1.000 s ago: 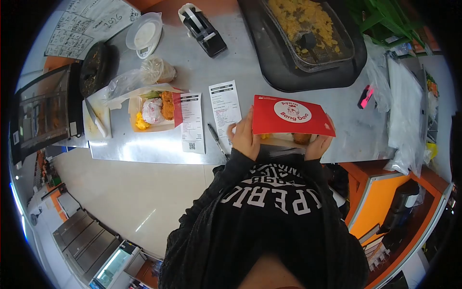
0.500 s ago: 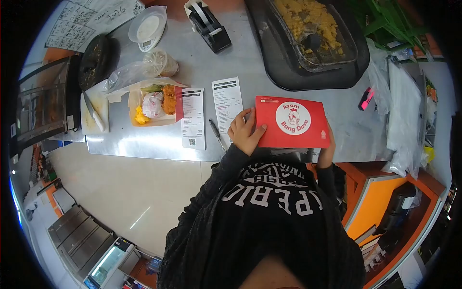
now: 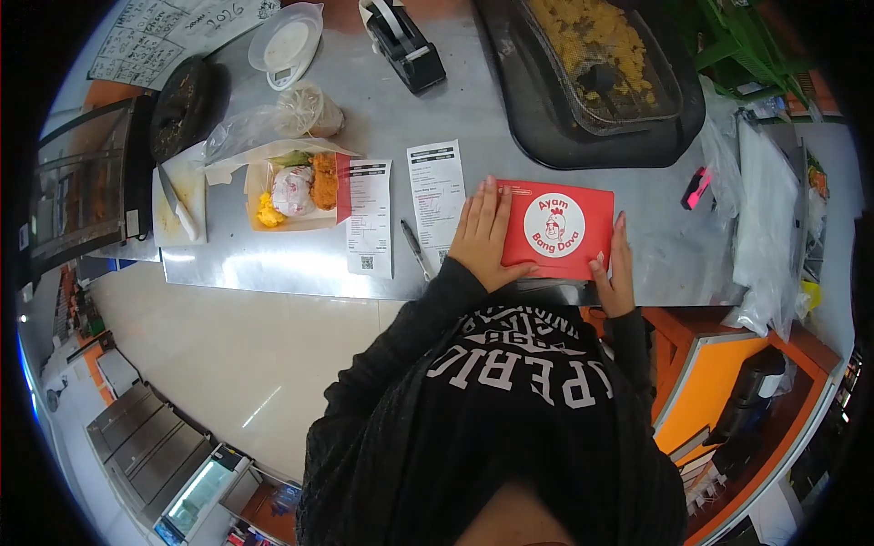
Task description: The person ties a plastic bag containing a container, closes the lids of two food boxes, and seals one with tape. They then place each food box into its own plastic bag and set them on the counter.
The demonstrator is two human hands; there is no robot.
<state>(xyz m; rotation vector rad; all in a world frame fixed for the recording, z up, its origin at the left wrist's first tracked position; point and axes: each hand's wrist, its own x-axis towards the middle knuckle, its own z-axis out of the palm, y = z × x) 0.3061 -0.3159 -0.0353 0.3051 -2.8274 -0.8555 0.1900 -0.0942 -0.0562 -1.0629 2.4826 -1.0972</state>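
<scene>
A closed red box (image 3: 555, 229) with a round white label lies at the table's front edge. My left hand (image 3: 482, 238) rests flat over its left side, fingers stretched out and pointing away from me. At the box's right edge is my right hand (image 3: 617, 273), its thumb near the front corner and its fingers upright along the side. Left of the box lie two printed receipts (image 3: 437, 193) (image 3: 370, 218) and a pen (image 3: 416, 249). Further left an open box (image 3: 252, 196) holds a wrapped white bundle (image 3: 292, 190), fried chicken (image 3: 324, 182) and yellow food (image 3: 269, 211).
A black tray (image 3: 537, 146) bears a mesh basket of fried pieces. Behind stand a tape dispenser (image 3: 411, 55), a scale (image 3: 282, 68) and a bagged cup (image 3: 314, 114). A knife (image 3: 182, 211) lies on a board (image 3: 193, 173) at left; plastic bags (image 3: 760, 218) are at right.
My left hand has moved from the box's left edge onto its top, with the fingers straightened. My right hand has shifted a little along the right edge, and its fingers now show more.
</scene>
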